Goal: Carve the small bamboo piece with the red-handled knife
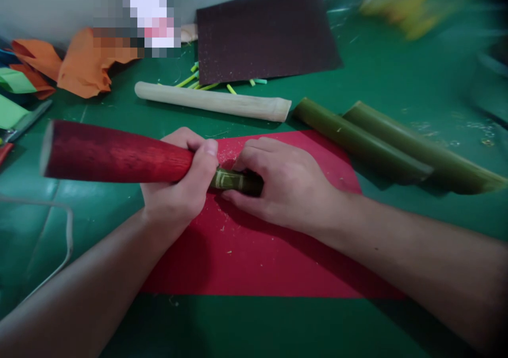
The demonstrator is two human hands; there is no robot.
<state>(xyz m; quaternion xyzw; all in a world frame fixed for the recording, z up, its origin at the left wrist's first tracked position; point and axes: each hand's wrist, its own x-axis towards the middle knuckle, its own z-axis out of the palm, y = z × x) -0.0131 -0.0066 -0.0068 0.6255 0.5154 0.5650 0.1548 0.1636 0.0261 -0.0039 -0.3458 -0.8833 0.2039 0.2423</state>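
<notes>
My left hand (180, 175) is wrapped around a bamboo tube (115, 154). Its wide end, coloured deep red, points left, and the part past my thumb is green with pale rings. My right hand (288, 181) curls over that green end, fingers and thumb on either side of it; its tip is hidden under my palm. A small dark reddish patch shows near the right fingertips, too unclear to name. Below both hands lies a red sheet (246, 263), sprinkled with pale shavings or dust.
Beyond the hands lie a peeled pale bamboo stick (214, 101) and two green bamboo pieces (365, 141). A dark brown sheet (265, 35) rests over thin green-yellow sticks. Crumpled orange paper (85, 64) sits back left, scissors at the left edge. A yellow blur (405, 14) is far right.
</notes>
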